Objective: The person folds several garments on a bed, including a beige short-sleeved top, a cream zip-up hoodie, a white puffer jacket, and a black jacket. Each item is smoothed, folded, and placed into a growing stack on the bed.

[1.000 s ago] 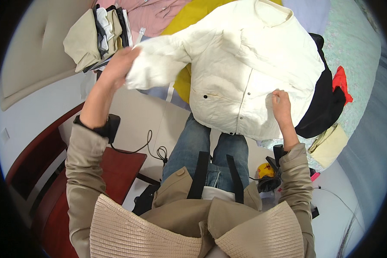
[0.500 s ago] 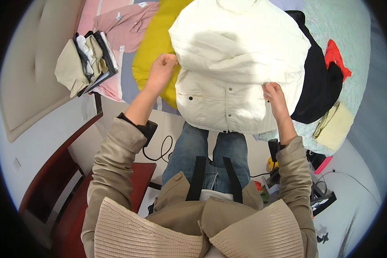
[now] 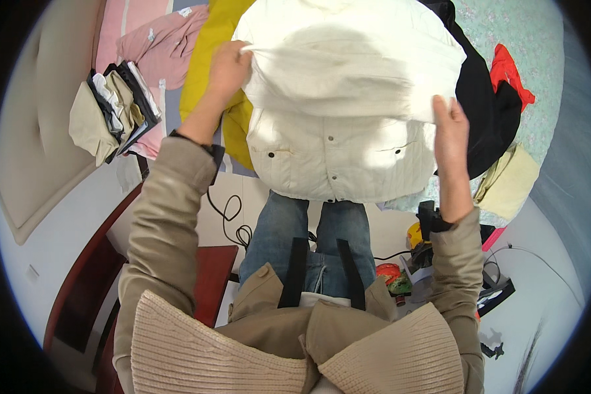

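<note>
A white snap-front jacket [image 3: 341, 157] lies on the bed before me, its hem toward my legs and its two buttoned pockets facing up. Across its chest runs a folded-over band of white cloth, stretched between my hands. At the left end, my left hand [image 3: 230, 73] pinches the cloth and pulls it into a taut crease. My right hand [image 3: 450, 131] is closed on the band's other end, thumb on top. Under the jacket's left side shows a mustard-yellow padded cloth [image 3: 200, 85]; a black garment [image 3: 486, 138] lies beside its right edge.
Folded clothes [image 3: 115, 111] stand stacked at the bed's left edge, near a pink garment [image 3: 164, 46]. To the right lie a red cloth [image 3: 509, 75] and a pale yellow folded cloth [image 3: 509, 184]. A dark red wooden chair [image 3: 215, 279] and a black cable [image 3: 226, 213] are below.
Both hands have moved up the jacket, the right one also outward. The white cloth between them is now drawn taut, and my right hand has a fuller grip. The view has shifted slightly.
</note>
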